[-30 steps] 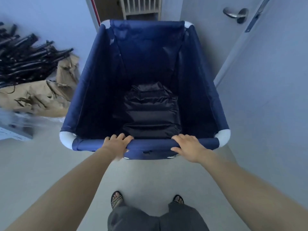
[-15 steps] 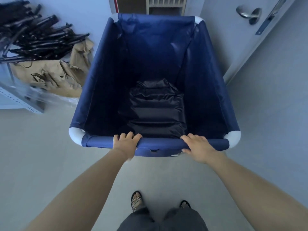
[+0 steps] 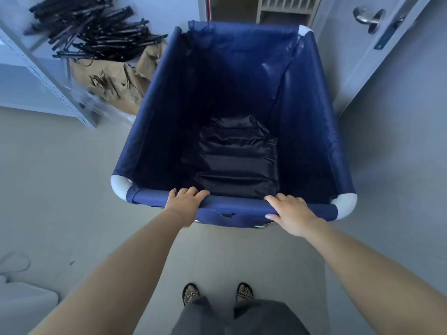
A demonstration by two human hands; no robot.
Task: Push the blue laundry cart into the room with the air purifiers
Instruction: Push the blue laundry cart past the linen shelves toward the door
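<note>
Progress is judged to be partial: the blue laundry cart is gripped and pointed at a doorway, but it is not yet through, and no air purifiers are seen anywhere in the view. Whether the room ahead is the right one cannot be told.

The cart is stood on the grey floor, directly in front of the person, with its far rim lying close to the threshold. Its near rail is held by both hands. The left hand is curled over the rail left of centre, fingers wrapped onto the inner side. The right hand is laid over the rail right of centre, fingers spread across the top and the thumb tucked against the outer face. Both arms are stretched forward, as suits a push.

A dark quilted bundle is seen lying at the bottom of the cart. To the right, an open door with a metal lever handle is swung back, just beside the far right corner of the cart. To the left, a pile of black rods is heaped on crumpled brown paper, near the left wall of the cart, with a metal shelf frame further left.

What is left, by this judgement, is the passage itself: the cart must be kept straight so that neither the door nor the pile is clipped, and then rolled on until the purifiers come into sight.
</note>
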